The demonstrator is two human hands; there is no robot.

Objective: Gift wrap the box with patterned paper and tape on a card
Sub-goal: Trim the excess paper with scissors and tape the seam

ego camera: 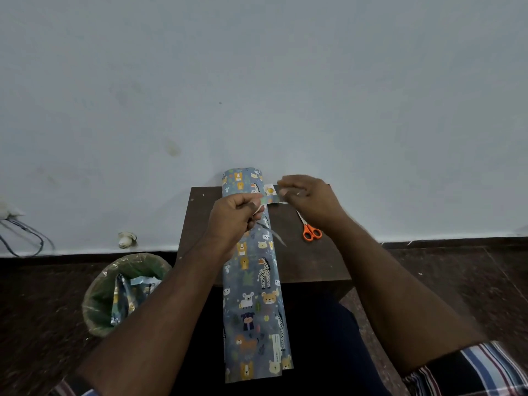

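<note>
Taping step, I judge: left hand (pixel 233 217) and right hand (pixel 307 198) pinch a tape strip (pixel 273 199) taut above the paper (pixel 254 281); next, pressing it down squarely.

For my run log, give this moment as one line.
hands: stretching tape strip | paper roll: on table | scissors: idle

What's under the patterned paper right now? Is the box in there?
The patterned paper lies folded along the small dark table, its near end overhanging onto the person's lap. No box shows; anything inside the fold is covered.
</note>
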